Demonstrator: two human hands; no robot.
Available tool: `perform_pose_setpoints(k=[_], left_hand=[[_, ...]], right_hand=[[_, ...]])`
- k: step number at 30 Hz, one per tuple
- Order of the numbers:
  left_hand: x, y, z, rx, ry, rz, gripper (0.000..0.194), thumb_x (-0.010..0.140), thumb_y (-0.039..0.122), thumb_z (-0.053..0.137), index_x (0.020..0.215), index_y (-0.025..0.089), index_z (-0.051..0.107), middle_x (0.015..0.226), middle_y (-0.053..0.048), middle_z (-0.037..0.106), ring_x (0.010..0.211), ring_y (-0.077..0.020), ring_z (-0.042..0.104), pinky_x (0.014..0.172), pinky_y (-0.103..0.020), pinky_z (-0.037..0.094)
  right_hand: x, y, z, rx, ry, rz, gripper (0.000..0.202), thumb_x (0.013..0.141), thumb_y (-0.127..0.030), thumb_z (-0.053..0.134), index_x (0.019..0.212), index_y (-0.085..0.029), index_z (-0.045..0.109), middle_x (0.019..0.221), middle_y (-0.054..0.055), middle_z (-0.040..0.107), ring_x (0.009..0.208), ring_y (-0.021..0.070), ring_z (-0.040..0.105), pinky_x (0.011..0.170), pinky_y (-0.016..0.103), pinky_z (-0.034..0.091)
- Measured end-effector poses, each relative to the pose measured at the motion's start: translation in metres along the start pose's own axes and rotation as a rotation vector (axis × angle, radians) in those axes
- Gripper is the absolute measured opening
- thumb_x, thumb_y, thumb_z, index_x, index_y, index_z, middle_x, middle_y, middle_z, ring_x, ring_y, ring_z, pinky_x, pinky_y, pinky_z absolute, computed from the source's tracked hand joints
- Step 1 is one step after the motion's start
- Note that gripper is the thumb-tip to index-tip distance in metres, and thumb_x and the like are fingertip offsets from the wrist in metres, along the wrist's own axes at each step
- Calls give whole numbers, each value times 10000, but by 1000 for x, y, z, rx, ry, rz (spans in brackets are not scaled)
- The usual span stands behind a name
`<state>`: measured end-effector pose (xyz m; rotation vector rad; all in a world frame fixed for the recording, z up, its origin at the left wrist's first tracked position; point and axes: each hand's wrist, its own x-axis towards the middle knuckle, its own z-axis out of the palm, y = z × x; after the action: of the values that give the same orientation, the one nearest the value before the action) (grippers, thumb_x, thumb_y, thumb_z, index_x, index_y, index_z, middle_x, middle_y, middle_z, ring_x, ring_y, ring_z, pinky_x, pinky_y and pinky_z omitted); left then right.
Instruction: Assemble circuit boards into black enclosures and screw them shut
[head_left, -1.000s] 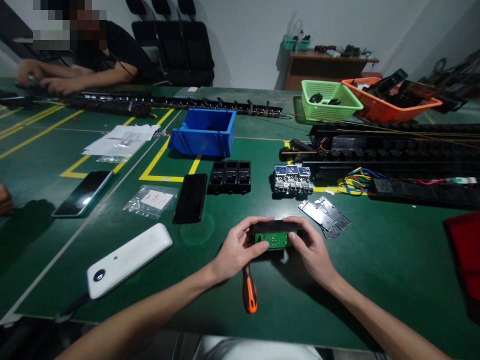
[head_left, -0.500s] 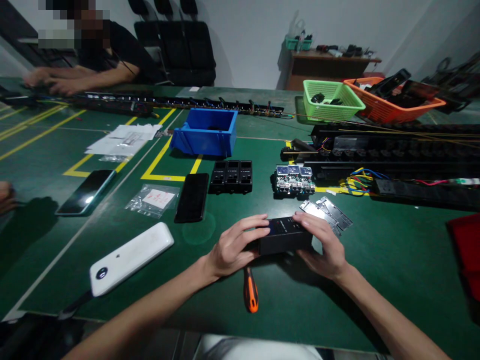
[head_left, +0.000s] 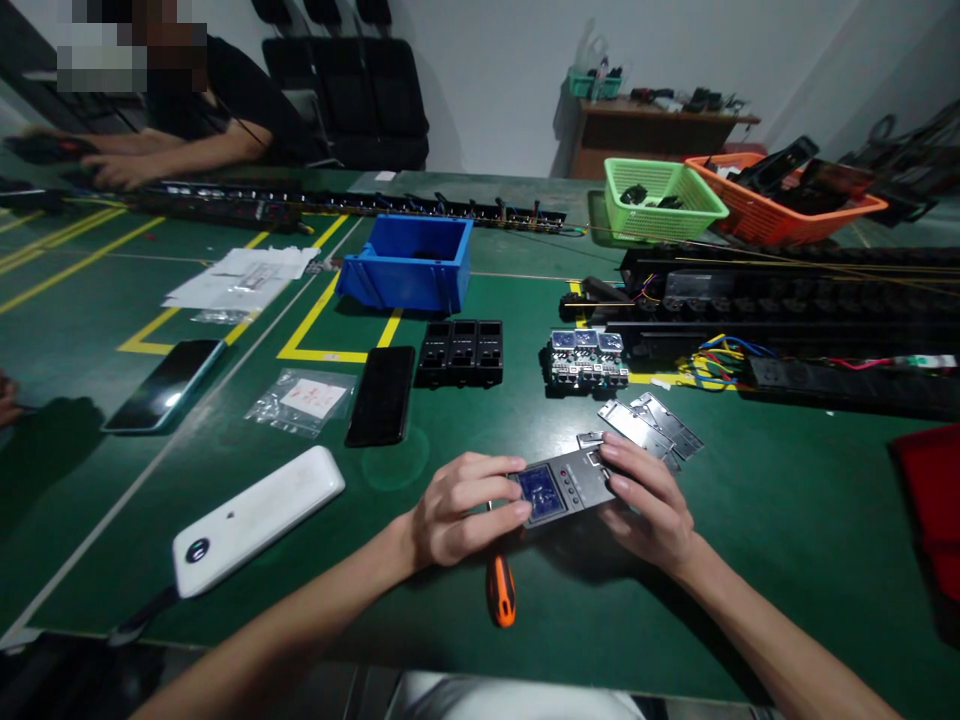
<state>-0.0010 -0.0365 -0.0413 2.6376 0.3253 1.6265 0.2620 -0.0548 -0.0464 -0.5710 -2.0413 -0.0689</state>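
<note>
A green table (head_left: 810, 520) marked with yellow lines fills most of the frame, with a blue bin (head_left: 405, 287) at upper centre. At lower centre, a black device (head_left: 576, 488) with a dark screen is held slightly tilted, its left end pinched by the fingers of the left hand (head_left: 465, 510), its right end gripped by the curled right hand (head_left: 654, 508). An orange-and-black screwdriver (head_left: 502, 595) lies just below the device; loose plates (head_left: 637, 425) lie just above the right hand.

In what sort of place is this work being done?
Probably an electronics workshop: the circuit boards, the coloured wires and the orange-and-black screwdriver on the green table suggest it.
</note>
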Motion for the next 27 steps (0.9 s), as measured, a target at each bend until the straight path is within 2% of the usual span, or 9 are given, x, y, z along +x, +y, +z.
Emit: perform_pose_setpoints(k=[5, 8, 10, 13, 15, 18, 21, 24, 27], left_hand=[[-2, 0, 0, 34, -10, -4, 139, 825, 122, 637, 918, 214, 590, 1023, -25, 622, 1146, -220, 617, 821, -328, 609], [-1, 0, 2, 13, 5, 1, 159, 812, 119, 650, 946, 190, 599, 1000, -45, 615, 1121, -233, 625, 816, -340, 610], [-1, 0, 5, -21, 16, -53, 262, 781, 121, 692, 1021, 164, 596, 1005, -61, 605, 1102, -238, 630, 840, -349, 601], [-2, 2, 11, -130, 44, -268, 562, 679, 150, 804, 1174, 184, 542, 1122, -92, 596, 1126, -263, 621, 919, -401, 562], [-2, 6, 15, -284, 35, -452, 677, 621, 191, 852, 1203, 215, 507, 1202, -115, 594, 1146, -284, 610, 959, -441, 527], [2, 14, 19, -570, 26, -860, 613, 664, 185, 825, 1162, 220, 469, 1206, -116, 609, 1131, -247, 612, 968, -398, 505], [9, 18, 20, -747, 106, -1226, 543, 709, 228, 798, 1110, 212, 433, 1119, -81, 633, 1022, -191, 645, 878, -309, 523], [16, 16, 19, -905, 157, -1388, 500, 753, 272, 762, 1087, 207, 395, 1050, -63, 662, 935, -177, 667, 828, -296, 521], [18, 13, 19, -960, 175, -1428, 493, 761, 281, 754, 1076, 209, 381, 1048, -60, 671, 941, -188, 669, 834, -311, 514]], right_hand=[[-8, -1, 1, -11, -19, 96, 414, 863, -194, 601, 1246, -312, 498, 1287, 94, 597, 1234, 314, 566, 864, 545, 589], [-10, -1, 2, 14, -9, 111, 450, 846, -177, 619, 1253, -325, 498, 1294, 93, 598, 1227, 326, 571, 855, 564, 582], [-10, 0, 2, 33, -10, 133, 525, 830, -158, 632, 1304, -322, 474, 1323, 100, 582, 1228, 328, 570, 881, 571, 566], [-10, 0, 3, 59, -67, 201, 658, 815, -148, 640, 1411, -290, 401, 1397, 134, 521, 1238, 338, 554, 921, 574, 536], [-9, 0, 4, 104, -113, 253, 732, 807, -141, 647, 1462, -261, 344, 1426, 158, 486, 1225, 333, 560, 920, 548, 537], [-5, -5, 5, 162, -110, 358, 748, 806, -133, 659, 1470, -245, 332, 1416, 164, 492, 1223, 316, 559, 950, 528, 516], [2, -10, 7, 174, -87, 551, 592, 848, -188, 640, 1400, -243, 436, 1399, 141, 520, 1285, 310, 502, 1015, 527, 464], [7, -13, 9, 285, -74, 795, 480, 888, -265, 610, 1351, -244, 484, 1370, 123, 548, 1220, 277, 557, 926, 432, 540], [9, -12, 12, 406, -77, 953, 440, 886, -317, 618, 1306, -243, 512, 1248, 104, 614, 1041, 230, 643, 767, 335, 585]])
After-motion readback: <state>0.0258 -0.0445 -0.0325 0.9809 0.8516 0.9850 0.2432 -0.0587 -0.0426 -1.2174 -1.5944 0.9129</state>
